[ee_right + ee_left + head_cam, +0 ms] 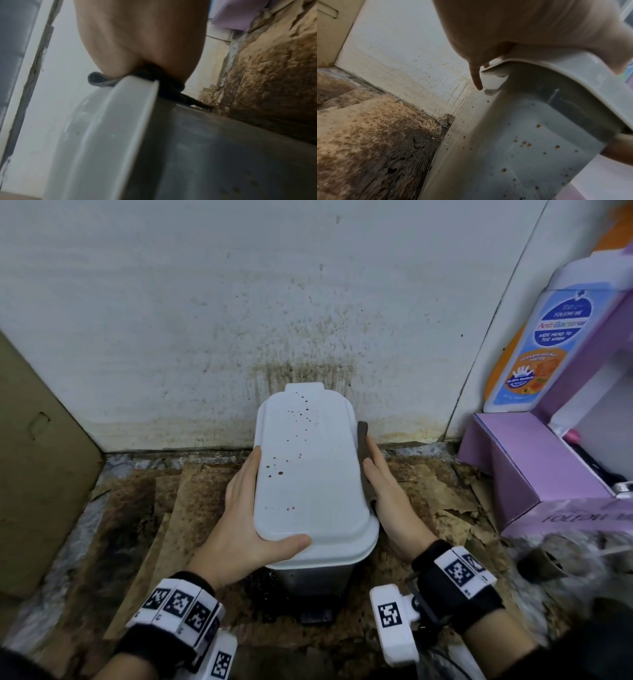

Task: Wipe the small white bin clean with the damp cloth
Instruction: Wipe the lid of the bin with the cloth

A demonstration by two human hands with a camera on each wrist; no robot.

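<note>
The small white bin [308, 467] stands on the floor against the wall, lid closed and dotted with brown spots. My left hand [239, 508] rests on the lid's left side with fingers straight and the thumb across the front edge. My right hand [380, 481] lies flat on the right side and presses a dark grey cloth [362, 440] against the lid's rim. In the left wrist view the bin's side wall [522, 148] carries many brown specks below my left hand [505, 27]. The right wrist view shows the cloth [171, 86] squeezed between my right hand [140, 40] and the lid rim [120, 121].
The wall [301, 337] behind the bin is stained with brown splashes. Stained brown paper [164, 508] covers the floor. A purple box [534, 474] and a wash bottle [541, 347] stand close on the right. A brown cardboard panel [41, 457] leans at the left. The bin's pedal [317, 616] faces me.
</note>
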